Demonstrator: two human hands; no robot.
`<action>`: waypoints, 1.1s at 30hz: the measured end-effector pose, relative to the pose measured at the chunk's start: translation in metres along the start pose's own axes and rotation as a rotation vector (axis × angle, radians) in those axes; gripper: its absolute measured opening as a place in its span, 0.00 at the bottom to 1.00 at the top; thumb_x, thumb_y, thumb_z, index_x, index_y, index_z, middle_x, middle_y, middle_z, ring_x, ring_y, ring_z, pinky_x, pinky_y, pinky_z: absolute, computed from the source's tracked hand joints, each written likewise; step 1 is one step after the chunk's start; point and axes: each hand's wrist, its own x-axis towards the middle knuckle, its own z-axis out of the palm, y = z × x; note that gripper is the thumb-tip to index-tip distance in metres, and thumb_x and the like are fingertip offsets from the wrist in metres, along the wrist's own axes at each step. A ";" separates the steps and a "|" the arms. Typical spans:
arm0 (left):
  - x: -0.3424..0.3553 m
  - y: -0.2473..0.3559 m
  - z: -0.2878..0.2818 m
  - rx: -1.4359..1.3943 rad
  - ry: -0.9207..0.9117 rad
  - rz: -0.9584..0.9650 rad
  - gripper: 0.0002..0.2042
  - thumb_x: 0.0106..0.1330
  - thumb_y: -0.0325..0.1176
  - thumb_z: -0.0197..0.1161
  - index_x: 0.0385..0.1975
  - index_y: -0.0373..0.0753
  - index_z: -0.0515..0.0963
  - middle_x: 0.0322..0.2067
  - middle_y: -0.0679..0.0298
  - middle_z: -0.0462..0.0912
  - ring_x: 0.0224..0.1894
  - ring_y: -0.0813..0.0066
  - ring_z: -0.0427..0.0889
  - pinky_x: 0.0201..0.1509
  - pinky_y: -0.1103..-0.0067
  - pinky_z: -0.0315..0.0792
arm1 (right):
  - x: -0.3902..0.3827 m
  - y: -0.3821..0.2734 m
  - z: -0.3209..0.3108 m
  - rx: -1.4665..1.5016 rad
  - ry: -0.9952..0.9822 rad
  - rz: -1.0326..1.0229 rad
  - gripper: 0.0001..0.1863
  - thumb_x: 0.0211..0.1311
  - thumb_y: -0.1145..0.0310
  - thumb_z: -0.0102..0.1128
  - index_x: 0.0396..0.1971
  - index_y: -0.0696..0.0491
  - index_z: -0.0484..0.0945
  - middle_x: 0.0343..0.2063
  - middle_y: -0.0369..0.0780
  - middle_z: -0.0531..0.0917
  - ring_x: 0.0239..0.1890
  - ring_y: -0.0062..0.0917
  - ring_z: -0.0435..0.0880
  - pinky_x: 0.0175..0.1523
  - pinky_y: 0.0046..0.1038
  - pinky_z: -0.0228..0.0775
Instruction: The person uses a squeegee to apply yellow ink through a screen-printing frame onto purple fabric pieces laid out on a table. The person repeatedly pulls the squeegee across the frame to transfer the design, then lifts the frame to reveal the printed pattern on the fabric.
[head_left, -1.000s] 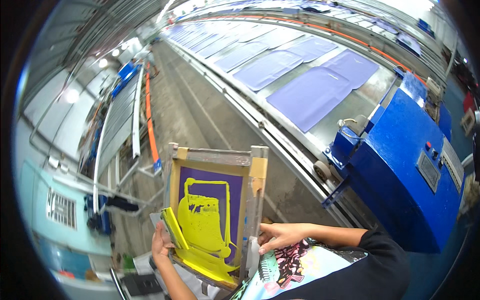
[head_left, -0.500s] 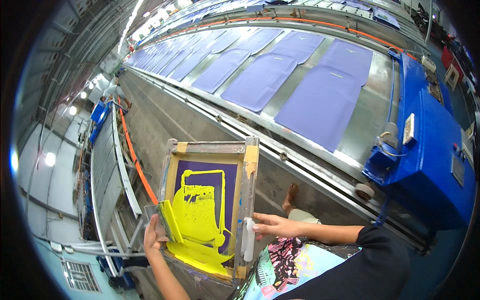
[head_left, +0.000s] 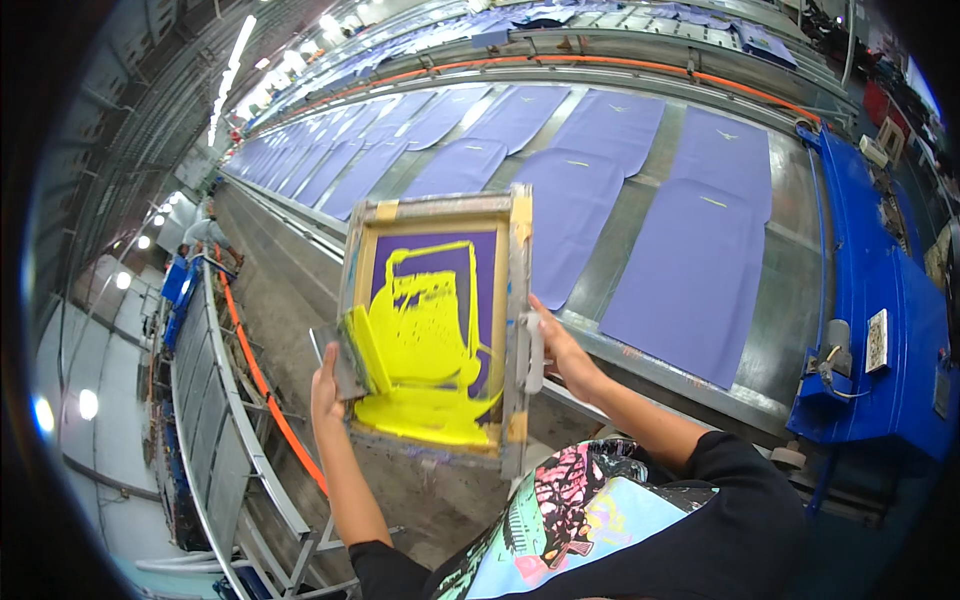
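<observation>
A screen printing frame (head_left: pixel 518 270) hangs tilted before me, with bright yellow ink (head_left: pixel 425 345) smeared over its dark purple mesh. Against the frame's left side, my left hand (head_left: pixel 326 392) is closed round the edge and the grey holder of a squeegee. The squeegee (head_left: pixel 368 348) leans inside the frame, its blade coated in yellow ink. My right hand (head_left: pixel 562 350) grips the opposite side, beside a white plastic handle (head_left: pixel 534 352) fixed there. Its fingertips are partly hidden behind the frame.
A long metal table (head_left: pixel 780 270) bears rows of purple fabric pieces (head_left: pixel 690 280) with small pale marks. A blue machine unit (head_left: pixel 870 330) stands at its right end. To the left runs another metal table (head_left: pixel 215 400) with an orange hose (head_left: pixel 262 385); a person (head_left: pixel 207 232) is farther off.
The frame and squeegee have risen and shifted slightly right, toward the long table, carried by both hands. My right fingers have gone from resting near the handle to wrapping the frame's side.
</observation>
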 end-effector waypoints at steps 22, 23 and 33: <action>0.148 -0.091 0.307 -0.193 -0.459 -0.212 0.29 0.71 0.54 0.66 0.62 0.36 0.75 0.55 0.59 0.83 0.52 0.64 0.86 0.56 0.65 0.81 | 0.050 -0.029 -0.218 -0.547 1.327 -0.512 0.12 0.74 0.64 0.57 0.49 0.51 0.84 0.22 0.35 0.77 0.24 0.21 0.73 0.34 0.30 0.67; 0.147 -0.090 0.302 -0.157 -0.445 -0.236 0.29 0.72 0.54 0.65 0.63 0.37 0.75 0.56 0.61 0.83 0.53 0.66 0.85 0.58 0.67 0.80 | 0.049 -0.028 -0.215 -0.541 1.322 -0.478 0.11 0.74 0.64 0.56 0.48 0.51 0.84 0.21 0.35 0.77 0.24 0.21 0.73 0.34 0.31 0.67; 0.168 -0.081 0.265 -0.037 -0.487 -0.208 0.31 0.73 0.54 0.63 0.66 0.36 0.73 0.58 0.64 0.82 0.57 0.71 0.82 0.61 0.73 0.77 | 0.043 -0.001 -0.179 -0.521 1.351 -0.499 0.12 0.76 0.64 0.53 0.46 0.52 0.83 0.21 0.37 0.77 0.24 0.22 0.72 0.35 0.32 0.66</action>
